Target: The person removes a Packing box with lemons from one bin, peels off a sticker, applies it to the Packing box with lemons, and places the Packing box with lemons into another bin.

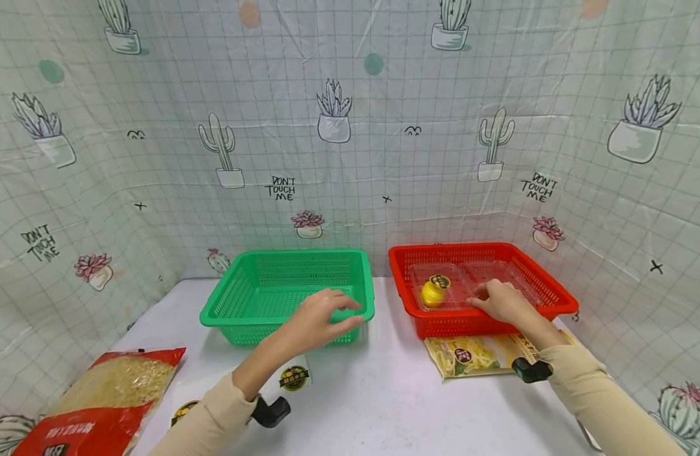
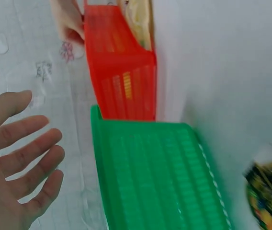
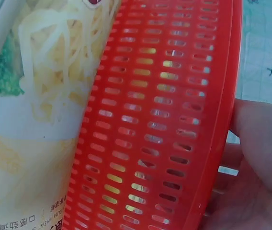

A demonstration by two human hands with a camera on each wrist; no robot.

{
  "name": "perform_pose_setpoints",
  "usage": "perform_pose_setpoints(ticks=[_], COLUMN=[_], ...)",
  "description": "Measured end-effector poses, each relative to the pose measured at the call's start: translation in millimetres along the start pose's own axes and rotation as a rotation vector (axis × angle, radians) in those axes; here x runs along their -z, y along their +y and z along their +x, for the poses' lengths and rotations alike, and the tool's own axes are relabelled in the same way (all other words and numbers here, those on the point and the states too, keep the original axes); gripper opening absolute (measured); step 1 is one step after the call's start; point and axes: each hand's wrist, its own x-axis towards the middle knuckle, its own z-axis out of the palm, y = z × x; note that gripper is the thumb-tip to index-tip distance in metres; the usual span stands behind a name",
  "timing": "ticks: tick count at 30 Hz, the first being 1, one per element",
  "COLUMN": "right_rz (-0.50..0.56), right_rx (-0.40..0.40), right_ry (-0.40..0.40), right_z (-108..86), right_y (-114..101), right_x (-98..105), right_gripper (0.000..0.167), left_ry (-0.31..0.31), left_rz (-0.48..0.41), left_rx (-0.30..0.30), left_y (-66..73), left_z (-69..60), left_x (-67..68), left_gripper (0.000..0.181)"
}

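My right hand (image 1: 500,301) reaches over the front rim of the red basket (image 1: 560,304), its thumb and fingers bent down at a clear plastic clamshell box (image 1: 452,278). A yellow fruit (image 1: 432,294) sits in the left part of the box, beside a black-and-gold label. In the right wrist view, the fingers (image 3: 227,158) pass behind the basket wall, and yellow shows through the slots there; what they touch is hidden. Above the front right corner of the green basket (image 1: 213,310), my left hand (image 1: 321,316) hovers with relaxed, spread fingers, holding nothing.
A yellow noodle packet (image 1: 475,358) lies under the front of the red basket. At the left lies a red-ended bag of pale noodles (image 1: 110,386). A labelled white sheet or bag (image 1: 295,373) is partly behind my left forearm. A patterned curtain (image 1: 350,171) surrounds the table.
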Motion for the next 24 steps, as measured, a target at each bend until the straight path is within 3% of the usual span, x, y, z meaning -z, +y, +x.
perform_pose_setpoints(ticks=[9, 15, 24], right_rz=[0.040, 0.067, 0.084], right_rx=[0.042, 0.107, 0.114], right_ry=[0.088, 0.127, 0.109], right_z=[-12.1, -15.1, -16.5], right_y=[-9, -14, -18], right_x=[-3, -6, -14], right_gripper=[0.036, 0.034, 0.030], left_ry=[0.025, 0.022, -0.086], left_rz=[0.057, 0.042, 0.030], left_rx=[0.123, 0.216, 0.543], left_y=[-31.8, -46.6, -60.1], left_z=[-68.7, -102.1, -139.1], left_x=[21.9, 37.6, 42.7], left_gripper=[0.022, 0.020, 0.028])
